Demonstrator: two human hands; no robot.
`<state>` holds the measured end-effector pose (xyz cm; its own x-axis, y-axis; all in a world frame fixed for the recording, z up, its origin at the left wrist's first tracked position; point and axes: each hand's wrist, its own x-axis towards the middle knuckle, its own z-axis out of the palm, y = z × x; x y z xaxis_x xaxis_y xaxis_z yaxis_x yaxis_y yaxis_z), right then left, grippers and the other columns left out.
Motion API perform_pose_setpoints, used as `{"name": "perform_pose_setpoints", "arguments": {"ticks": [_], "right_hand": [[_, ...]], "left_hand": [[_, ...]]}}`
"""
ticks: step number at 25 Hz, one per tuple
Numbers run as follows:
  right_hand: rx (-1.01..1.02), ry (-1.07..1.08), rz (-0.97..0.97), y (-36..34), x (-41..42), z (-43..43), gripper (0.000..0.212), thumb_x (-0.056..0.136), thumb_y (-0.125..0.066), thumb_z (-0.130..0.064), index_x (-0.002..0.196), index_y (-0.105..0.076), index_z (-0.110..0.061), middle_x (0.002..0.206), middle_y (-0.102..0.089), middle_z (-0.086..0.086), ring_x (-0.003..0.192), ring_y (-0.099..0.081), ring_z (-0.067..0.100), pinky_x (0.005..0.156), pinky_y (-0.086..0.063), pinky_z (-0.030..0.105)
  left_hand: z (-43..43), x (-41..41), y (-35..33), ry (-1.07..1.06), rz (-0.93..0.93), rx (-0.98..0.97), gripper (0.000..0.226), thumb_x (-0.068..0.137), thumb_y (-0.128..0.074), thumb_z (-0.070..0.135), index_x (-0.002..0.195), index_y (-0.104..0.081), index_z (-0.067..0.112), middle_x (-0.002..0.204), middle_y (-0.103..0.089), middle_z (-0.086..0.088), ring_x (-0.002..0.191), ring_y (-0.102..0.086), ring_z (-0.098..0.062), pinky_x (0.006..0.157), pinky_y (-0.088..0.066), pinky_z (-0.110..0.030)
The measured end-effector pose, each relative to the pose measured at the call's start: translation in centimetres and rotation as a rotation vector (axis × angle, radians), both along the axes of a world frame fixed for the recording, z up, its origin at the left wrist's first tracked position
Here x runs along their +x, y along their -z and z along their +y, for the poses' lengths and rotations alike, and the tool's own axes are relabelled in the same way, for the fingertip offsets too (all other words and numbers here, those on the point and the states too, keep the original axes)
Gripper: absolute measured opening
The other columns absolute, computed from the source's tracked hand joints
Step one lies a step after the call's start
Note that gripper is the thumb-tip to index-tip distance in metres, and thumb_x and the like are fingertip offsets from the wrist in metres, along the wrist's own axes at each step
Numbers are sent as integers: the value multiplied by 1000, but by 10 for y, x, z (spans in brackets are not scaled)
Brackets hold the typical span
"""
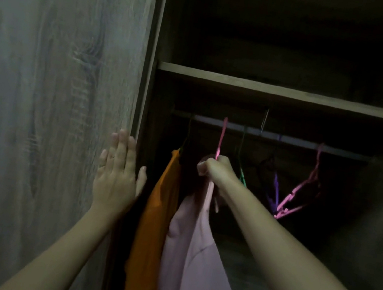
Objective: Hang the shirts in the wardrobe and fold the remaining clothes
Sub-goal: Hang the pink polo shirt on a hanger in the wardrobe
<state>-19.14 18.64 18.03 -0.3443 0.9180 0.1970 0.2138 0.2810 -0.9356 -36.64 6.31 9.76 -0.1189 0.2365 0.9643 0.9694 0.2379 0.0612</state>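
Note:
A pale pink shirt hangs from a pink hanger whose hook sits at the wardrobe rail. My right hand grips the neck of that hanger just below the hook. An orange shirt hangs to its left on a dark hanger. My left hand is flat with straight fingers against the wooden wardrobe door, near its edge. The wardrobe interior is dark.
Empty hangers hang further right on the rail: a green one, a purple one and a pink one. A wooden shelf runs above the rail. The wardrobe's right side is in deep shadow.

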Motion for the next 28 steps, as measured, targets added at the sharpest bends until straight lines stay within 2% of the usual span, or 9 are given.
{"name": "perform_pose_setpoints", "arguments": {"ticks": [2, 4, 6, 10, 15, 17, 21, 24, 28], "right_hand": [[35, -3, -32, -14, -9, 19, 41, 76, -56, -8, 116, -55, -2, 99, -62, 14, 91, -60, 24, 69, -49, 32], [52, 17, -45, -25, -17, 33, 42, 79, -54, -11, 120, -52, -3, 109, -60, 16, 102, -58, 28, 86, -51, 41], [37, 49, -60, -30, -25, 48, 45, 80, -52, -15, 124, -50, -4, 115, -58, 18, 108, -57, 32, 93, -49, 44], [31, 6, -168, -19, -35, 73, 29, 84, -50, -22, 105, -61, -6, 106, -63, 19, 103, -60, 35, 90, -49, 42], [128, -25, -251, 0, -39, 86, 21, 85, -52, -20, 100, -61, -8, 98, -61, 16, 100, -60, 35, 86, -50, 41], [138, -30, -337, -5, -36, 85, 28, 81, -59, -22, 103, -62, -5, 103, -62, 15, 98, -61, 31, 85, -51, 38], [285, 116, -501, -21, -21, 59, 49, 83, -61, -33, 123, -52, -5, 125, -53, 18, 117, -50, 34, 98, -46, 41], [553, 243, -262, -22, -9, 9, 50, 89, -56, -24, 133, -42, -7, 135, -42, 17, 128, -39, 32, 102, -37, 38], [792, 199, 136, 24, -27, -74, 24, 89, -53, -15, 111, -58, -7, 103, -55, 8, 97, -50, 16, 89, -42, 28]], "left_hand": [[4, -3, 2, -37, 37, 53, 78, 90, -37, 37, 148, 8, 9, 156, 19, -4, 145, 9, -21, 118, 0, -35], [5, -6, 3, -66, 70, 70, 79, 91, -38, 37, 148, 8, 8, 157, 17, -6, 145, 7, -21, 117, -3, -39], [7, -10, 4, -95, 91, 74, 79, 90, -38, 38, 148, 7, 7, 157, 15, -8, 146, 6, -22, 117, -5, -39], [9, -14, 3, -114, 112, 71, 79, 90, -38, 38, 148, 5, 6, 157, 14, -9, 146, 4, -24, 117, -5, -39], [9, -11, 4, -117, 109, 56, 80, 90, -38, 39, 148, 7, 7, 157, 16, -8, 146, 6, -23, 117, -5, -39], [6, -9, 4, -114, 97, 34, 80, 90, -37, 39, 147, 9, 8, 156, 19, -6, 145, 9, -21, 117, -3, -38], [-1, -7, -1, -85, 26, -63, 79, 91, -34, 43, 148, 11, 11, 155, 23, -2, 145, 13, -18, 117, 2, -35], [-28, -5, -2, 103, -90, -208, 74, 92, -28, 46, 146, 11, 14, 154, 18, 1, 142, 18, -8, 116, 8, -26], [-92, -12, 23, 228, -293, -272, 72, 91, -24, 47, 143, 13, 13, 152, 12, 3, 141, 13, -4, 115, 2, -27]]}}
